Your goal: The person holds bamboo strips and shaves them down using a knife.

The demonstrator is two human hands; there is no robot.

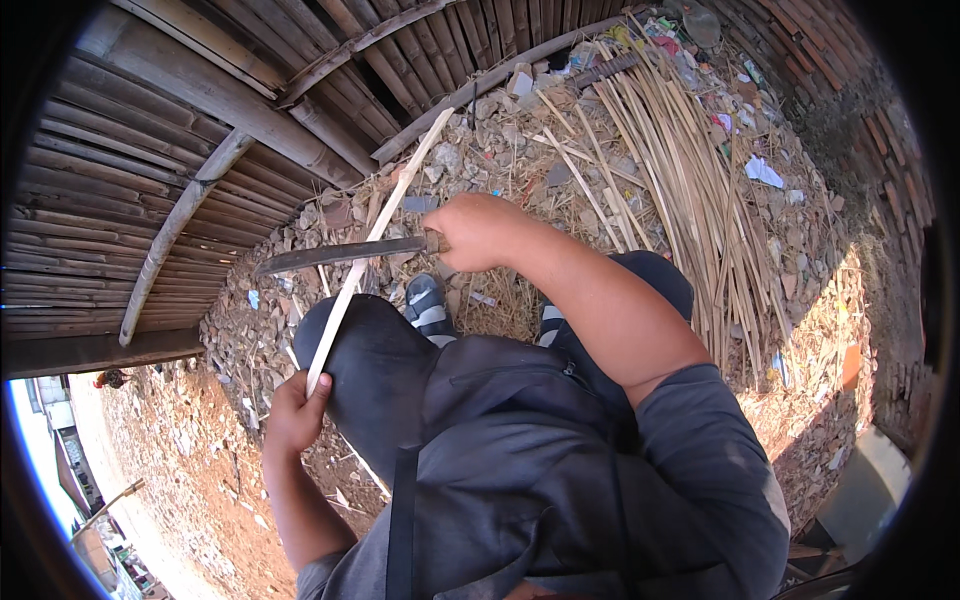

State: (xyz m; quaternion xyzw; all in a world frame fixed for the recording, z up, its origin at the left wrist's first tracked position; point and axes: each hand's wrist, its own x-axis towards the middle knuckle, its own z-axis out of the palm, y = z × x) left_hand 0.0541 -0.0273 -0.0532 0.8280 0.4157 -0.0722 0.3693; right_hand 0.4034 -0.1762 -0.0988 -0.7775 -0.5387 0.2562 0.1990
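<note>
My right hand (478, 232) is closed round the handle of a machete (340, 255) with a long dark blade that points to the left. The blade crosses a pale bamboo strip (385, 215), touching or nearly touching it about midway. Held at its lower end by my left hand (296, 408), the strip slants up and away over my left knee, its far end free near the bamboo wall. Thumb and fingers of that hand close on the strip; the fingertips are partly hidden.
A large bundle of split bamboo strips (690, 200) lies on the rubble at the right. A bamboo wall (130, 190) stands at the left and far side, a brick wall (880, 150) at the far right. Stones, straw and litter cover the ground round my sandals (428, 305).
</note>
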